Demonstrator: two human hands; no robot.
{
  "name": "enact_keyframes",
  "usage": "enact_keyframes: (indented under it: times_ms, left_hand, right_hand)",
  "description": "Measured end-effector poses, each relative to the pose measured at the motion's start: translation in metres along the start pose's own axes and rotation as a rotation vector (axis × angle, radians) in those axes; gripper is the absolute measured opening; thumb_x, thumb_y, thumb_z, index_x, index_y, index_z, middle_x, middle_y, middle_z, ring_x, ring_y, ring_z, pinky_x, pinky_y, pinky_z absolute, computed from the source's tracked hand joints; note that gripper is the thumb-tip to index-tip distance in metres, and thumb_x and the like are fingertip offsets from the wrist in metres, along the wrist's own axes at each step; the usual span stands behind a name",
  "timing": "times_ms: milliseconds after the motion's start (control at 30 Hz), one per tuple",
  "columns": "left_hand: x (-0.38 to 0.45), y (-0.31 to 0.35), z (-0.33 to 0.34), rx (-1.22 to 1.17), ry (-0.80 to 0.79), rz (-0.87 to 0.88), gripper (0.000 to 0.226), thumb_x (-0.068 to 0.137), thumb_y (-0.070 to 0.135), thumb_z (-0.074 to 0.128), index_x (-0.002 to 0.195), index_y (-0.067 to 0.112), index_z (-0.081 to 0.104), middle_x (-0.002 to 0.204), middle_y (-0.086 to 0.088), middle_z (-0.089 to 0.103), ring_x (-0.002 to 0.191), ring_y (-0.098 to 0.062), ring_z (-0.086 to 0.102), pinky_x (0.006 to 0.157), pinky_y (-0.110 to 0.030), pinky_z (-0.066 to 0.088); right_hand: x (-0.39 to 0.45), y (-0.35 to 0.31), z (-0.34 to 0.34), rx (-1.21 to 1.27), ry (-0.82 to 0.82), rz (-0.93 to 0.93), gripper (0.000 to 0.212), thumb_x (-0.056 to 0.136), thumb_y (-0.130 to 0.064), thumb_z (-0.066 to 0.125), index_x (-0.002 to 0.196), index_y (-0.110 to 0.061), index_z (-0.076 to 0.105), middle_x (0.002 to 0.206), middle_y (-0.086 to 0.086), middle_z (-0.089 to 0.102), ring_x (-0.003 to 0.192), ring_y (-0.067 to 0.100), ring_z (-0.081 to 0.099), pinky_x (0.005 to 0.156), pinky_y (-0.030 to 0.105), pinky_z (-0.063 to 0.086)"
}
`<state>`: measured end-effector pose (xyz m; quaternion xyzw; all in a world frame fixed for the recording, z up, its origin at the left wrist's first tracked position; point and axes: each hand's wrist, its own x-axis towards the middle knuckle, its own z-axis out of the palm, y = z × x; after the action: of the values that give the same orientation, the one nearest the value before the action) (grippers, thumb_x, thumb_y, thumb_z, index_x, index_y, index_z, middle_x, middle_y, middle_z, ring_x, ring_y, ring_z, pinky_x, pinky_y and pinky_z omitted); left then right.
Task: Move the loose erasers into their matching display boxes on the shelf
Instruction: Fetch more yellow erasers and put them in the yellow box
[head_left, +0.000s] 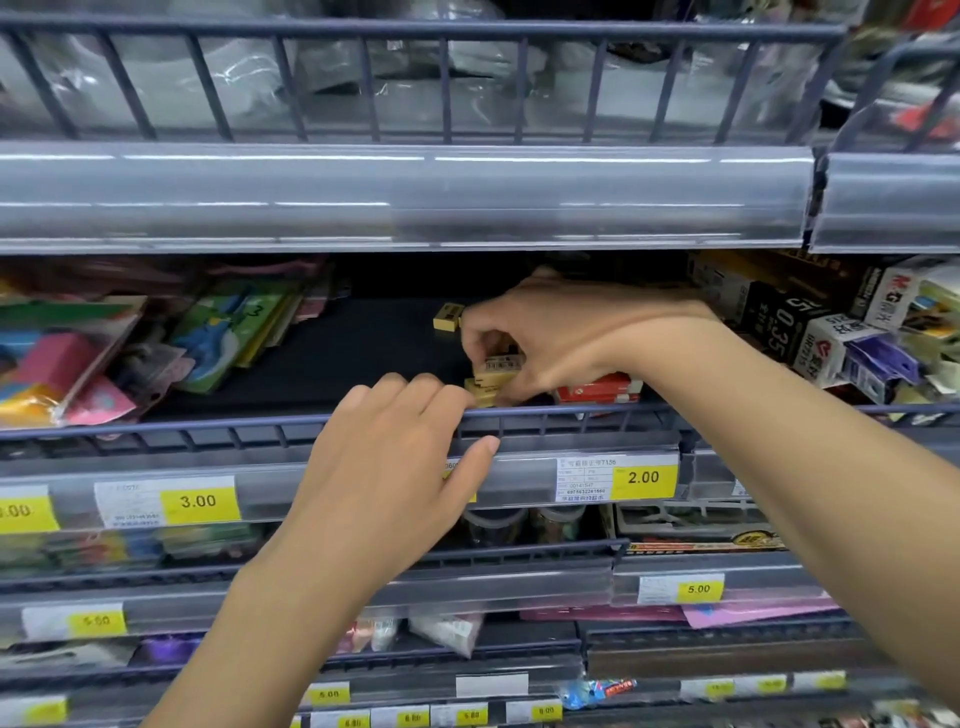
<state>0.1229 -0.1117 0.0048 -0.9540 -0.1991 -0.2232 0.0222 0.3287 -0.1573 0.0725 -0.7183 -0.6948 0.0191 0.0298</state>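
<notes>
step in hand: gathering. right hand (545, 338) pinched yellow erasers (496, 366); left hand (395, 457) lay relaxed on shelf rail (208, 426). next: locate matching box.

Yellow price tags (644, 477) read 2.00, 3.00, 5.00; black box (779, 325) 0.35

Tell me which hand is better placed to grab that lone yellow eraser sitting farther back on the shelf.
Right. The right hand is already inside the shelf, fingers beside the lone eraser, though it grips stacked erasers. The left hand rests at the front rail.
</notes>
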Motion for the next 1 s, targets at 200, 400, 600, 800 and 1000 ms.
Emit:
enact_keyframes:
  times_ms: [200,400,600,800,1000]
  left_hand:
    - [0.004,-0.008,-0.008,-0.223,0.063,-0.118,0.038,0.094,0.062,0.043,0.106,0.027,0.053,0.095,0.009,0.051,0.089,-0.014,0.048,0.069,-0.023,0.037]
    - [0.031,-0.019,-0.027,-0.589,-0.023,-0.481,0.074,0.074,0.09,0.045,0.119,0.031,0.05,0.069,0.016,0.072,0.066,0.007,0.066,0.054,-0.022,0.049]
    - [0.05,-0.024,-0.027,-0.901,-0.09,-0.433,0.019,0.087,0.035,0.072,0.095,0.018,0.07,0.064,0.001,0.075,0.056,-0.007,0.07,0.053,-0.018,0.054]
    - [0.047,-0.037,-0.026,-0.906,-0.073,-0.387,0.01,0.087,0.027,0.08,0.093,0.031,0.072,0.069,0.009,0.076,0.06,-0.003,0.072,0.06,-0.019,0.057]
    - [0.048,-0.05,-0.033,-0.987,-0.111,-0.508,0.019,0.093,0.005,0.068,0.103,0.015,0.056,0.092,-0.016,0.077,0.066,-0.019,0.076,0.054,-0.028,0.059]
  right_hand:
    - [0.0,0.0,0.002,0.178,0.101,0.038,0.032,0.077,-0.042,0.08,0.1,-0.041,0.057,0.1,-0.022,0.06,0.09,0.0,0.057,0.078,0.027,0.05]
    - [-0.018,-0.026,0.0,0.468,0.328,-0.026,0.036,0.069,-0.052,0.067,0.1,-0.038,0.058,0.094,-0.019,0.066,0.086,-0.006,0.06,0.073,0.008,0.045]
    - [-0.019,-0.038,0.019,0.379,0.459,-0.092,0.039,0.076,-0.03,0.073,0.11,-0.033,0.054,0.099,-0.019,0.057,0.093,-0.002,0.051,0.08,0.015,0.044]
    - [-0.02,-0.028,0.012,0.372,0.36,-0.141,0.05,0.077,-0.05,0.077,0.119,-0.041,0.051,0.104,-0.034,0.052,0.099,-0.01,0.049,0.079,0.006,0.038]
    - [-0.011,0.004,-0.008,0.089,0.125,0.202,0.038,0.097,-0.045,0.057,0.132,-0.05,0.044,0.105,-0.031,0.048,0.087,-0.003,0.049,0.066,0.004,0.033]
